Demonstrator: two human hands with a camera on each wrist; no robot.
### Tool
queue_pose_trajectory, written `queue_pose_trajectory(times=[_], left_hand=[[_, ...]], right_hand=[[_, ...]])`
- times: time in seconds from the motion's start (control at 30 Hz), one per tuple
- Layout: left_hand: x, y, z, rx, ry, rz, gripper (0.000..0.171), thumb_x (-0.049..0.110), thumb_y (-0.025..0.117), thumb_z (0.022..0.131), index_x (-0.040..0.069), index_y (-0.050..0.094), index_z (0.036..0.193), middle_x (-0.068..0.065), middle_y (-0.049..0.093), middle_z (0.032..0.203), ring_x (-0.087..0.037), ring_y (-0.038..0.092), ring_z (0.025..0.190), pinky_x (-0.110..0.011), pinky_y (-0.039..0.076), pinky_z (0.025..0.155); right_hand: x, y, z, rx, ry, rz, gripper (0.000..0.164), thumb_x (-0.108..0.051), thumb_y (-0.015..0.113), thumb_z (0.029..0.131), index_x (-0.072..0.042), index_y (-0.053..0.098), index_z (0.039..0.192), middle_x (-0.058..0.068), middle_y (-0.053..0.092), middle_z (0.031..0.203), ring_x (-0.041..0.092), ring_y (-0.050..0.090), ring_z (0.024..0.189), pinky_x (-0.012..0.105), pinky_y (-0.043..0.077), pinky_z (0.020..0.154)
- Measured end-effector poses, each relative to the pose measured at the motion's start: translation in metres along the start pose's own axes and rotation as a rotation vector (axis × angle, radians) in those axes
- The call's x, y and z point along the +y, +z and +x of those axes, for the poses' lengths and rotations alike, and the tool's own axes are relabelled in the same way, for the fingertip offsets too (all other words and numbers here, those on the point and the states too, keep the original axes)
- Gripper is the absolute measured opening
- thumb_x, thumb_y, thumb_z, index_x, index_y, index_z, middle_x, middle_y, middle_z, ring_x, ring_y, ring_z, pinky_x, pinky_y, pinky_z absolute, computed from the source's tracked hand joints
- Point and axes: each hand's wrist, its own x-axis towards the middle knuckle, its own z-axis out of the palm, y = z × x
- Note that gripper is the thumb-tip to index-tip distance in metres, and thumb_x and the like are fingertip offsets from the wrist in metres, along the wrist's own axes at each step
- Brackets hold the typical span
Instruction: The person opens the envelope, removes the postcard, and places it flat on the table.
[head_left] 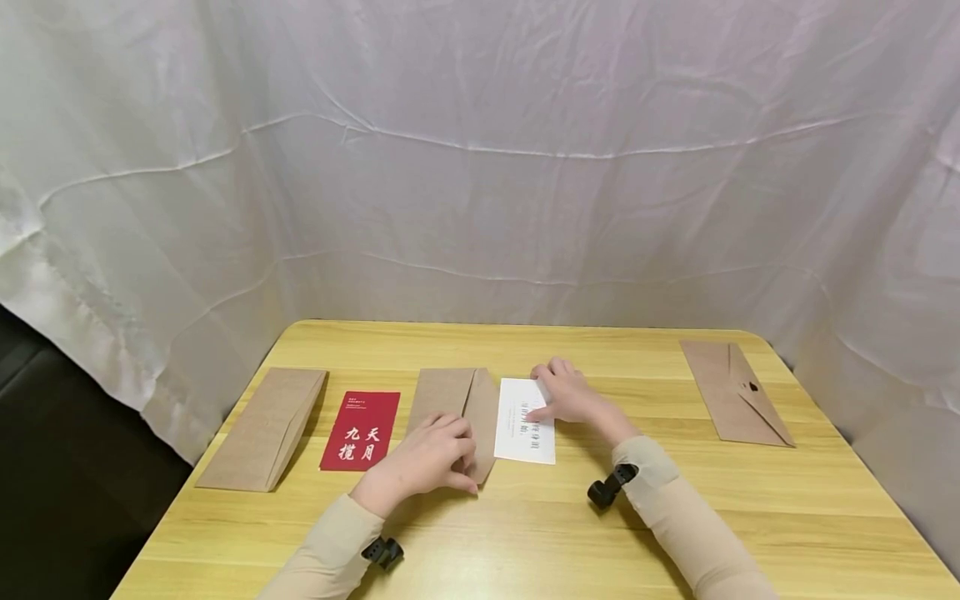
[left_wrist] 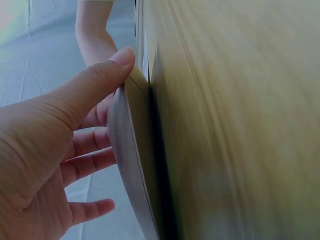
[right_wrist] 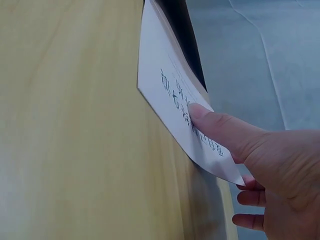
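In the head view, a brown kraft envelope [head_left: 442,392] with its flap [head_left: 486,417] unfolded to the right lies at the middle of the table. My left hand [head_left: 429,457] lies over its near part, and in the left wrist view thumb and forefinger pinch the envelope's edge [left_wrist: 131,135], which stands up off the wood. A white card [head_left: 517,417] with dark vertical writing is right beside the flap. My right hand [head_left: 570,396] pinches this card by its far right part, thumb on the printed face [right_wrist: 165,95]. In the right wrist view the card tilts up from the table.
Left of the middle envelope lies a red card [head_left: 362,432] with white characters. Another brown envelope [head_left: 258,429] lies near the table's left edge. At the far right is a closed brown envelope [head_left: 723,392] with a dark seal. A pale curtain [head_left: 525,208] hangs behind the table [head_left: 555,550].
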Motion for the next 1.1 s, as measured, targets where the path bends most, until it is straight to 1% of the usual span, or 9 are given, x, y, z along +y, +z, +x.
queue_pose_trajectory(times=[0.3,0.4,0.53,0.63,0.8,1.1], left_hand=[[0.0,-0.001,0.0,-0.016,-0.005,-0.018,0.037,0.058,0.075,0.072,0.025,0.061,0.073,0.012,0.049,0.087,-0.009,0.047,0.092,-0.041,0.044,0.1],[-0.001,-0.001,0.0,-0.017,0.0,-0.029,0.036,0.057,0.075,0.072,0.024,0.061,0.074,0.012,0.049,0.088,-0.009,0.046,0.09,-0.037,0.046,0.095],[-0.003,0.0,0.0,-0.03,0.008,-0.085,0.034,0.054,0.076,0.073,0.023,0.061,0.073,0.011,0.05,0.089,-0.008,0.044,0.087,-0.026,0.046,0.084],[-0.004,0.0,0.0,-0.049,0.007,-0.151,0.034,0.051,0.078,0.073,0.022,0.06,0.073,0.011,0.049,0.089,-0.006,0.042,0.086,-0.02,0.045,0.078],[-0.007,-0.001,0.003,-0.084,-0.008,-0.233,0.034,0.048,0.079,0.073,0.021,0.058,0.072,0.011,0.049,0.089,-0.005,0.042,0.086,-0.017,0.044,0.077],[-0.014,0.002,0.009,-0.122,-0.021,-0.3,0.034,0.046,0.081,0.073,0.022,0.056,0.069,0.011,0.048,0.086,-0.005,0.043,0.083,-0.016,0.043,0.074]], right_hand=[[0.013,-0.004,-0.005,-0.02,0.009,-0.017,0.073,-0.049,0.081,0.073,-0.008,0.052,0.126,0.011,0.046,0.113,0.028,0.04,0.105,0.044,0.038,0.088],[0.018,-0.004,-0.006,-0.03,0.02,-0.024,0.074,-0.051,0.081,0.072,-0.01,0.052,0.127,0.01,0.046,0.114,0.027,0.04,0.106,0.043,0.038,0.089],[0.021,-0.003,-0.007,-0.042,0.028,-0.016,0.074,-0.051,0.081,0.072,-0.012,0.052,0.127,0.01,0.046,0.115,0.026,0.04,0.106,0.042,0.039,0.089],[0.022,-0.004,-0.009,-0.05,0.034,0.005,0.073,-0.05,0.082,0.072,-0.012,0.053,0.126,0.011,0.047,0.117,0.027,0.04,0.107,0.043,0.038,0.09],[0.022,-0.004,-0.01,-0.06,0.029,0.006,0.072,-0.051,0.081,0.072,-0.013,0.053,0.126,0.009,0.047,0.116,0.025,0.04,0.105,0.041,0.038,0.088],[0.019,-0.004,-0.01,-0.078,0.024,-0.001,0.07,-0.051,0.079,0.074,-0.014,0.054,0.128,0.01,0.047,0.116,0.025,0.04,0.105,0.04,0.037,0.088]])
